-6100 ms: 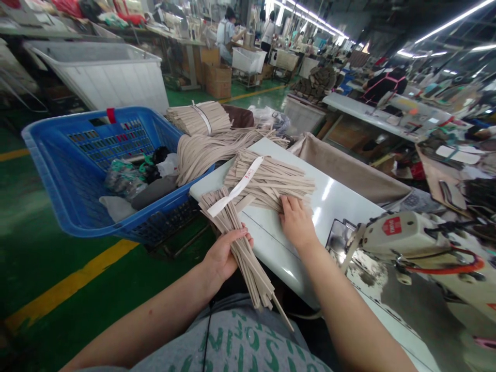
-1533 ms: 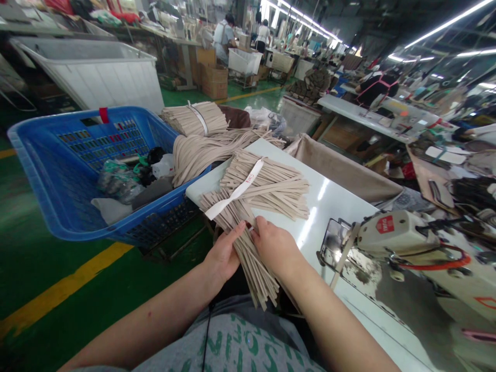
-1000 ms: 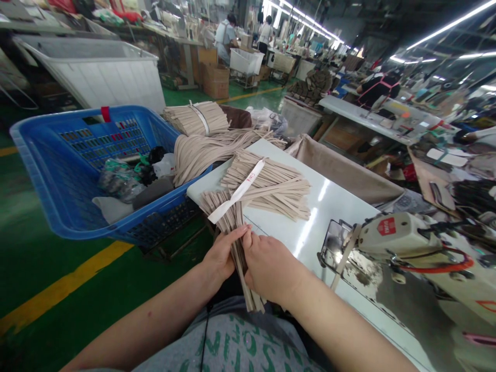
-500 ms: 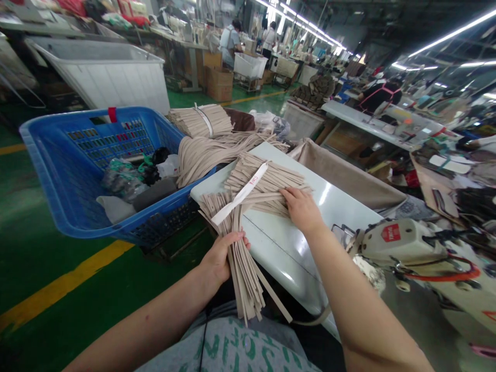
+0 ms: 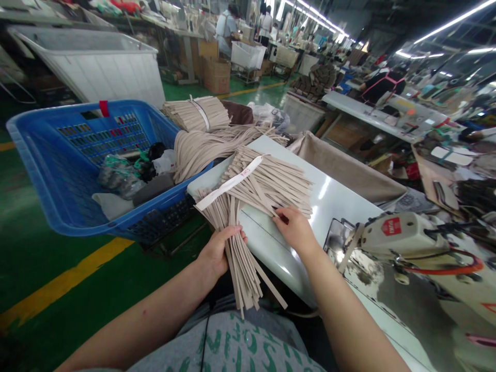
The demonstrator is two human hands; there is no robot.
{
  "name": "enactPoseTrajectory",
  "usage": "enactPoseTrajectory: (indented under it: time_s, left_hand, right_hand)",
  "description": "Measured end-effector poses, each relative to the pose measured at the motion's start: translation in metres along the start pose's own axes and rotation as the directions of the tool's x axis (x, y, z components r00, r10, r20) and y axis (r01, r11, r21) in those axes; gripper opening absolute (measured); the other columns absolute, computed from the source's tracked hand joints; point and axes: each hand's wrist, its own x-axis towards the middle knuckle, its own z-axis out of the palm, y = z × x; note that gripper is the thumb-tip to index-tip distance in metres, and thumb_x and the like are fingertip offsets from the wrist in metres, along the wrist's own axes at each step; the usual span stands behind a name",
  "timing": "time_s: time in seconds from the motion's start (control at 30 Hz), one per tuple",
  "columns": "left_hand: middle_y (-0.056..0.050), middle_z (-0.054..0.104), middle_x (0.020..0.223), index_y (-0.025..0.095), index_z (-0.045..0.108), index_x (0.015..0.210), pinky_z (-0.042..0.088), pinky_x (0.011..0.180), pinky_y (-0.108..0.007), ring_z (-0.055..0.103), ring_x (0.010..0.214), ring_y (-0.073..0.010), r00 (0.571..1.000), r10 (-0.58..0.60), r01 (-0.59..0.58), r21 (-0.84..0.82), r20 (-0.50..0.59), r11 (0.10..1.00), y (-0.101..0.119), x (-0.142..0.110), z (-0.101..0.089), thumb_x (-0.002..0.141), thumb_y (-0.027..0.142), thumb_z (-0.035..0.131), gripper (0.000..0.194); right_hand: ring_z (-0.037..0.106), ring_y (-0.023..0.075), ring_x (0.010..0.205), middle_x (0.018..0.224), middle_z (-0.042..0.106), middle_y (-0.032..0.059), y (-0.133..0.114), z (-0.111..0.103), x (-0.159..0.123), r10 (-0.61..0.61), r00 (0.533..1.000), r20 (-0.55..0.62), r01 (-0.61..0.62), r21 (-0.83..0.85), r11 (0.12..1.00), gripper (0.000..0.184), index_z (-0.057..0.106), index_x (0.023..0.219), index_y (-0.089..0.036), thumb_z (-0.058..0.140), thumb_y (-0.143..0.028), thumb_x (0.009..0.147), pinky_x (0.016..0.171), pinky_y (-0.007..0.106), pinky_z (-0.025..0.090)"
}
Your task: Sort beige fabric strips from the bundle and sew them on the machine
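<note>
Two hands work among beige strips: the left hand has its grip closed around the middle of a bunch of strips that hangs past the edge of the white table, and the right hand pinches the near end of a strip from the flat pile on the tabletop. Across pile and bunch lies a white band with red writing, beside the blue basket.
</note>
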Motion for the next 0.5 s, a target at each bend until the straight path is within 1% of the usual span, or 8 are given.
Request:
enactPoseTrajectory:
  time_s: [0.13, 0.2, 0.27, 0.33, 0.4, 0.5]
  left_hand:
    - [-0.004, 0.067, 0.068, 0.01, 0.068, 0.088, 0.061, 0.071, -0.028, 0.066, 0.061, -0.0141, 1.0, 0.001, -0.001, 0.001, 0.001, 1.0, 0.0, 0.001, 0.0, 0.067, 0.01, 0.076, 0.022]
    - [-0.005, 0.067, 0.067, 0.01, 0.068, 0.087, 0.061, 0.068, -0.027, 0.066, 0.06, -0.0143, 1.0, -0.008, 0.008, 0.008, -0.007, 1.0, 0.0, 0.001, -0.001, 0.067, 0.011, 0.076, 0.022]
    - [-0.005, 0.067, 0.066, 0.009, 0.068, 0.087, 0.06, 0.067, -0.027, 0.066, 0.059, -0.0143, 1.0, -0.014, 0.014, 0.016, -0.012, 1.0, -0.001, 0.002, -0.001, 0.067, 0.011, 0.076, 0.022]
    - [-0.005, 0.067, 0.066, 0.009, 0.068, 0.087, 0.06, 0.067, -0.027, 0.065, 0.059, -0.0142, 1.0, -0.011, 0.011, 0.023, -0.012, 1.0, -0.001, 0.002, -0.001, 0.067, 0.011, 0.076, 0.022]
    - [-0.005, 0.067, 0.066, 0.009, 0.068, 0.087, 0.061, 0.067, -0.027, 0.065, 0.059, -0.0142, 1.0, -0.005, 0.006, 0.026, -0.01, 1.0, -0.001, 0.002, 0.0, 0.067, 0.011, 0.075, 0.021]
    - [-0.004, 0.067, 0.066, 0.009, 0.068, 0.087, 0.061, 0.068, -0.028, 0.065, 0.059, -0.0142, 1.0, 0.003, -0.003, 0.02, -0.008, 1.0, 0.0, 0.001, 0.001, 0.067, 0.011, 0.075, 0.021]
  right_hand:
    - [0.06, 0.0212, 0.089, 0.09, 0.067, 0.0072, 0.0, -0.003, 0.003, -0.001, 1.0, 0.018, 0.0, 0.024, 1.0, 0.02, 0.069, 0.091, -0.018, 0.053, -0.029, 0.09, 0.084, 0.033, 0.047]
    - [0.061, 0.0217, 0.089, 0.091, 0.068, 0.0079, -0.001, -0.006, 0.003, 0.028, 1.0, -0.001, -0.028, 0.066, 0.997, 0.023, 0.068, 0.096, -0.017, 0.049, -0.031, 0.092, 0.083, 0.033, 0.047]
    - [0.061, 0.0208, 0.082, 0.088, 0.068, 0.0064, -0.003, -0.008, 0.002, 0.097, 0.995, -0.025, -0.093, 0.124, 0.988, 0.028, 0.066, 0.106, -0.017, 0.047, -0.034, 0.094, 0.078, 0.032, 0.047]
    - [0.06, 0.0198, 0.075, 0.084, 0.067, 0.0043, -0.006, -0.009, 0.002, 0.14, 0.99, -0.031, -0.134, 0.156, 0.979, 0.03, 0.064, 0.111, -0.018, 0.048, -0.036, 0.094, 0.074, 0.031, 0.047]
    - [0.061, 0.0203, 0.08, 0.088, 0.067, 0.0048, -0.009, -0.009, 0.001, 0.108, 0.993, -0.042, -0.102, 0.13, 0.986, 0.027, 0.065, 0.108, -0.018, 0.054, -0.036, 0.091, 0.077, 0.032, 0.048]
    - [0.061, 0.0224, 0.096, 0.101, 0.065, 0.0078, -0.013, -0.004, 0.001, 0.033, 0.999, -0.015, -0.033, 0.026, 0.999, 0.023, 0.066, 0.102, -0.018, 0.065, -0.03, 0.083, 0.087, 0.034, 0.048]
